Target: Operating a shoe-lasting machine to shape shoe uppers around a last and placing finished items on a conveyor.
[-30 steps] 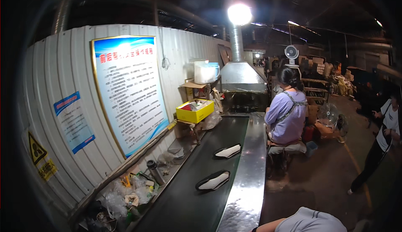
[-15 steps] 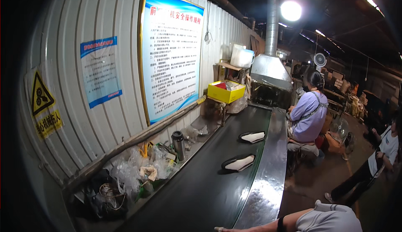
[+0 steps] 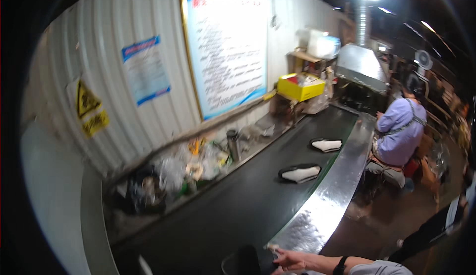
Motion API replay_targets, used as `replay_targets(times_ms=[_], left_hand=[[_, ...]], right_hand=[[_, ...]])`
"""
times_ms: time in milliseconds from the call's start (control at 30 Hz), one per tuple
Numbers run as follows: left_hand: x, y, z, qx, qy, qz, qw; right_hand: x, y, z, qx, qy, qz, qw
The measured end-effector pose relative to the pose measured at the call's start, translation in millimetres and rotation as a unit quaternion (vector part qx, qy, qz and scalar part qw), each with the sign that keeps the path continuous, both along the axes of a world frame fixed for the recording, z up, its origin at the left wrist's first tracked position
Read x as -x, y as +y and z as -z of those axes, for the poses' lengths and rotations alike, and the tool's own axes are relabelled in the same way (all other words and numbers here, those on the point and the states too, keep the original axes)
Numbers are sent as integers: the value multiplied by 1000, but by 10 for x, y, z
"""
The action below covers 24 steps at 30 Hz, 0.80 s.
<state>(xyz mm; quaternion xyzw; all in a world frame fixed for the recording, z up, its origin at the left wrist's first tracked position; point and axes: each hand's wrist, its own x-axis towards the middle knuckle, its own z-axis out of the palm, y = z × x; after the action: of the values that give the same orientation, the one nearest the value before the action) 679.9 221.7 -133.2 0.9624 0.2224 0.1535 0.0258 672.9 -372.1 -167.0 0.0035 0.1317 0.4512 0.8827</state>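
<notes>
From the lower right my right hand reaches over the near edge of the dark conveyor belt. Its fingers are stretched out and apart, and a fingertip looks pale, as if wrapped. Just left of it lies a blurred dark shape, perhaps a shoe, cut off by the lower edge. Farther along the belt rest two shoe pieces, a nearer one and a farther one, both black-rimmed with pale middles. A whitish pointed thing at the bottom is too blurred to name. My left hand is out of sight.
A smooth metal ledge borders the belt on the right. Plastic bags and a dark flask line the wall side. Beyond are a yellow box, a metal hood and a seated person in purple.
The view has swung left and down, so the scene sits farther right. More of my right hand shows over the belt, and the dark shape beside it has come into view.
</notes>
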Motion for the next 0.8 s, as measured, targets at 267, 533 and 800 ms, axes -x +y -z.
replay_targets(times_ms=[267, 533, 800], left_hand=[[226, -2038, -693, 95, -137, 284, 944], [1042, -3847, -322, 67, -132, 485, 862], [1151, -4188, 52, 311, -33, 516, 797]], right_hand=[[61, -526, -333, 268, -35, 126, 954], [313, -942, -256, 337, 58, 158, 926], [620, -777, -829, 554, -187, 146, 798]])
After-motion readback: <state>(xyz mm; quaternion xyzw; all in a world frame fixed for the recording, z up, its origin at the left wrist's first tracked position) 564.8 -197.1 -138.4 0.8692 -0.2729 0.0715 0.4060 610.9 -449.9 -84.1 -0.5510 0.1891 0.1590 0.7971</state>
